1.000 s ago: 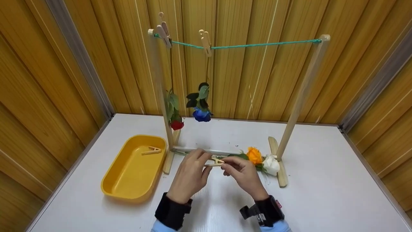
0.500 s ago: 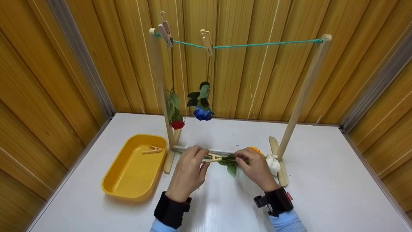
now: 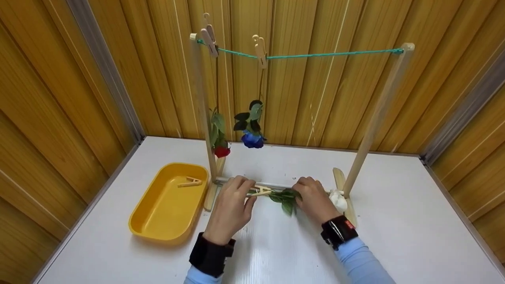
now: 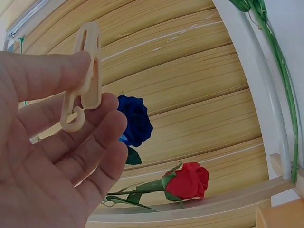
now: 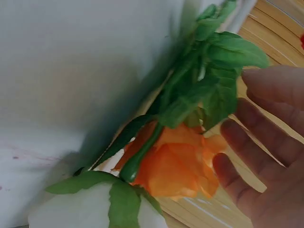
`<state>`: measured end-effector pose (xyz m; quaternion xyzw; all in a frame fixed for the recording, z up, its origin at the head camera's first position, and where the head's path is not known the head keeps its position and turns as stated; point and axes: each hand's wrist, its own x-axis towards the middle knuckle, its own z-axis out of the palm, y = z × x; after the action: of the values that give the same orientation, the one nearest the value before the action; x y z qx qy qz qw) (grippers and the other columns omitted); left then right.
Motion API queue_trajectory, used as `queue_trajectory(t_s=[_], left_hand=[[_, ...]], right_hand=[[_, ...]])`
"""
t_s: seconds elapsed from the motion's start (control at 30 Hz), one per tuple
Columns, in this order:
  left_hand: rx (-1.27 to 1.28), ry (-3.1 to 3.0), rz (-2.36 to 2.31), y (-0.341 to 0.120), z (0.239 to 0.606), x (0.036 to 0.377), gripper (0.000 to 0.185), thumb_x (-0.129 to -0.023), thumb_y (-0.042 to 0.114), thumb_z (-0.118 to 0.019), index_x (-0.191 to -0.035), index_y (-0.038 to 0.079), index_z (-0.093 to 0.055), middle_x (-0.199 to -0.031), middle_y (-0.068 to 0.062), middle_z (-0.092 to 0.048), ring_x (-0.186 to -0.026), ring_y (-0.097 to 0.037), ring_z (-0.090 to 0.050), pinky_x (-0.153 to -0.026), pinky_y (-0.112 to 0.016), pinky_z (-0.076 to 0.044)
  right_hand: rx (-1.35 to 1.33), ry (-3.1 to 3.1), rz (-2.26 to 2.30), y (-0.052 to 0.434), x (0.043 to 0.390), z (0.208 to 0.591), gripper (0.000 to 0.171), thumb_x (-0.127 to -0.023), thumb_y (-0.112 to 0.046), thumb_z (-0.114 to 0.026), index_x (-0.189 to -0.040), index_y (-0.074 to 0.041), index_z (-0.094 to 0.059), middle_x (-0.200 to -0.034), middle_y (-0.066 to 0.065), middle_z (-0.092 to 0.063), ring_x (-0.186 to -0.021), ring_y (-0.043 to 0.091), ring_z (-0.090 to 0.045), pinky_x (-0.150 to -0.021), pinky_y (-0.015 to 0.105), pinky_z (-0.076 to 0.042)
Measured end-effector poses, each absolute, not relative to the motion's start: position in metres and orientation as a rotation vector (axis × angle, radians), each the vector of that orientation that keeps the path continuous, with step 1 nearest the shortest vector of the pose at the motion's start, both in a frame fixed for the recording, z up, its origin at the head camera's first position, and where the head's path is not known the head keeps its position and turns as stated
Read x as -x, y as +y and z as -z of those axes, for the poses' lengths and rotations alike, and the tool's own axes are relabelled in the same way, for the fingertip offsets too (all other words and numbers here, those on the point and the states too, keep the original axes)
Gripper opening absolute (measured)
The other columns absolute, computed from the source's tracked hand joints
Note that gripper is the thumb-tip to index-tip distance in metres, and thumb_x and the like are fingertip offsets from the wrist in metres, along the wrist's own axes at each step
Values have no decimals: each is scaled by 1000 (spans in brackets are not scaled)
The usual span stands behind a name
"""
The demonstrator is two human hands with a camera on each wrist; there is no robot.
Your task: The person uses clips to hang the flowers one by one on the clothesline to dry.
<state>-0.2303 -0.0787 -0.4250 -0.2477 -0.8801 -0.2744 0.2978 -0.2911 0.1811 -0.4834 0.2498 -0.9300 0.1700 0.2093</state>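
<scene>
My left hand (image 3: 232,209) pinches a beige clothespin (image 4: 93,71) between thumb and fingers; a small hook curls at one end. Its tip overlaps green leaves (image 3: 287,201) in the head view. At those leaves is my right hand (image 3: 315,199), fingers loosely spread right beside an orange rose (image 5: 171,164). That hand hides the orange bloom from the head camera. A white rose (image 3: 338,200) lies just to the right on the table. In the left wrist view, a blue rose (image 4: 135,121) and a red rose (image 4: 187,180) show beyond the left hand.
A wooden stand (image 3: 369,130) holds a green cord (image 3: 335,53) between two posts. Clothespins (image 3: 260,51) on it hold the blue and red roses head down, at its left. A yellow tray (image 3: 136,225) on the left contains another clothespin (image 3: 190,182).
My right hand has left the clothespin and moved right to the leaves and orange rose. My left hand keeps hold of the clothespin in nearly the same place.
</scene>
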Motion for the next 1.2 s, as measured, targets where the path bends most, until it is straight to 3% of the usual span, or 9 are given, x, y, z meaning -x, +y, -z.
queue_trajectory(t_s=[0.2, 0.5, 0.8, 1.0, 1.2], left_hand=[[644, -2341, 749, -81, 425, 231, 26, -87, 7, -83, -111, 5, -72, -102, -7, -65, -93, -23, -59, -87, -37, -53], [621, -2345, 767, -84, 426, 233, 27, -87, 8, -83, -112, 4, -72, -100, -7, -64, -94, -23, -60, -88, -39, -53], [600, -2355, 745, -85, 428, 233, 27, -87, 8, -84, -111, 6, -72, -100, -8, -65, -93, -23, -61, -86, -38, -52], [598, -2357, 745, -86, 427, 233, 27, -87, 8, -83, -112, 4, -72, -100, -7, -65, -93, -23, -61, -85, -39, -51], [607, -2343, 756, -87, 426, 233, 27, -87, 7, -83, -112, 4, -72, -100, -7, -64, -94, -23, -60, -85, -39, -51]], right_hand=[[-687, -2670, -410, 172, 296, 491, 14, -76, 6, -84, -84, -3, -77, -84, 7, -65, -79, 25, -60, -72, 40, -54], [-669, -2661, -239, 167, 305, 503, 10, -74, 9, -78, -78, 0, -77, -75, 10, -60, -70, 30, -56, -65, 44, -47], [-635, -2608, -127, 168, 306, 501, 15, -73, 1, -85, -84, -1, -75, -87, 13, -69, -80, 33, -59, -69, 43, -42], [-659, -2587, -128, 169, 304, 487, 18, -72, 9, -79, -87, 0, -72, -86, 15, -72, -80, 33, -62, -71, 45, -44], [-672, -2649, -154, 172, 303, 473, 29, -76, 13, -78, -102, 1, -73, -94, 17, -73, -87, 34, -64, -75, 46, -46]])
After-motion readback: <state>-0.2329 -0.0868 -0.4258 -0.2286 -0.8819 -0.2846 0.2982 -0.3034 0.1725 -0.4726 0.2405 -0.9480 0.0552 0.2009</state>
